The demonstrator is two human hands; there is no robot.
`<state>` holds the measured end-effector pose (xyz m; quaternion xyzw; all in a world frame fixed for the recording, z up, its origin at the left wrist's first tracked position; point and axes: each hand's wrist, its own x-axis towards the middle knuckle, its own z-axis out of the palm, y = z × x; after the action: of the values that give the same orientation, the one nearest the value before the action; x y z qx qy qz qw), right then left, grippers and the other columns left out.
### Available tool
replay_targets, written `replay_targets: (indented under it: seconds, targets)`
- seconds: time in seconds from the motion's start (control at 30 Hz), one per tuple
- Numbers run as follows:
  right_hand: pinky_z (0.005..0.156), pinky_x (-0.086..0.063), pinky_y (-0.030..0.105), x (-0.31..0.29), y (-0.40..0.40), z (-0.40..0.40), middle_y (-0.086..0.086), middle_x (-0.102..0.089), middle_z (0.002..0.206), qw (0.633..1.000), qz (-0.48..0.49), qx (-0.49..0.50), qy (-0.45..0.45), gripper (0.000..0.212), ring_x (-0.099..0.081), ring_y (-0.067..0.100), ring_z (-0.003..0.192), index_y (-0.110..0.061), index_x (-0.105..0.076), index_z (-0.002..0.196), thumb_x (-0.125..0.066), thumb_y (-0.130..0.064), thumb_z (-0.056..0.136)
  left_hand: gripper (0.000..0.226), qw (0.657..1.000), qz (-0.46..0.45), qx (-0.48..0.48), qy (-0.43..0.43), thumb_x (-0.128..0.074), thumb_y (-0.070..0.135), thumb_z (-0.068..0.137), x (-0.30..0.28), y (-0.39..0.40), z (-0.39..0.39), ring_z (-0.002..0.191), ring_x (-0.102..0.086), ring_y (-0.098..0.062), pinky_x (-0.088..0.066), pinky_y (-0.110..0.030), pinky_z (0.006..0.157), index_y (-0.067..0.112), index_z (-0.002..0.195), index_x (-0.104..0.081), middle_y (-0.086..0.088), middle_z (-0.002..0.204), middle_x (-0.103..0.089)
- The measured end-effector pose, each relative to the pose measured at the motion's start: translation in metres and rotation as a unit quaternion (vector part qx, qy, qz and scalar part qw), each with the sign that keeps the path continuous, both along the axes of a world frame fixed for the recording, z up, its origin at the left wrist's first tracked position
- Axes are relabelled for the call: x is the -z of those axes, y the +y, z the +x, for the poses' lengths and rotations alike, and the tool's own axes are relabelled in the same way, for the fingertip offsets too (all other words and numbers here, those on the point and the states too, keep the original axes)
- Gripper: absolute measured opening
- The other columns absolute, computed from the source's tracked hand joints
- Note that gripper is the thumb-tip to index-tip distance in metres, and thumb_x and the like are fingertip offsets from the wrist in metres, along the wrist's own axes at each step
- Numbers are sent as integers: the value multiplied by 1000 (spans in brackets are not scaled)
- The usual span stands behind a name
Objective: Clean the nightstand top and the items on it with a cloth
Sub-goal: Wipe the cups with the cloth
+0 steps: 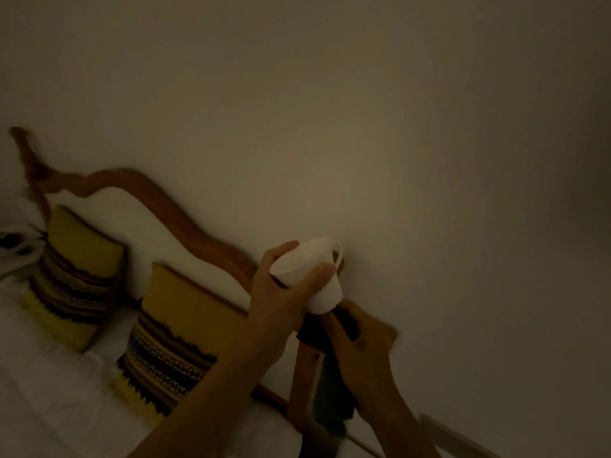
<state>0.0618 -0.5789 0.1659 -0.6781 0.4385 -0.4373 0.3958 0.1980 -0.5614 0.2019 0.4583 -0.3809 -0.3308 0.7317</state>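
Handling assessment, left to right. Two yellow cushions with dark woven bands [158,332] lean on a curved wooden headboard with pale padding [185,206] at 9 o'clock, above white bedding [49,391].

At 6 o'clock the left hand [281,299] grasps a small white ceramic cup with a loop handle [310,276], thumb and fingers wrapped round its wall near the rim. The cup is raised in the air and tilted, base toward 5 o'clock. Judged properties: light, rigid, smooth-glazed, breakable if dropped. Recommended hold: round the body as shown, not by the handle alone.

Directly below the cup, the right hand [360,338] clutches a dark cloth [330,328] against the cup base; its loose end hangs down. The cloth looks soft and limp, so it should conform to the curved base.

A wooden post [301,381] stands under the hands; the nightstand top is not visible. A plain pale wall [396,127] fills 12 to 3 o'clock. Lighting is dim, which limits detail.
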Motion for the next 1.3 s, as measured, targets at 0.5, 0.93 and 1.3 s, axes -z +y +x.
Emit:
replay_targets:
  seconds: [0.5,0.93,1.3]
  targets:
    - [83,-56,30,199,36,123,-1,-70,109,943,331,-25,-7,27,-67,16,99,-22,-69,111,-69,-39,90,78,901,353,-120,-222,-91,47,63,206,121,176,110,-61,-12,-56,-31,89,24,129,-56,7,120,-64]
    - [79,-59,41,398,96,168,15,-63,131,699,701,-81,-114,56,-72,21,102,-12,-59,133,-62,-47,89,97,797,537,-1,-277,-94,22,57,458,194,246,114,-54,-28,-53,-39,86,12,138,-41,-12,134,-44]
    - [89,-52,46,484,117,183,18,-64,117,648,747,-44,-145,57,-66,31,96,-7,-62,127,-58,-12,70,96,737,537,163,-376,-82,4,66,566,201,271,129,-42,-34,-48,-51,100,31,146,-39,-11,142,-38]
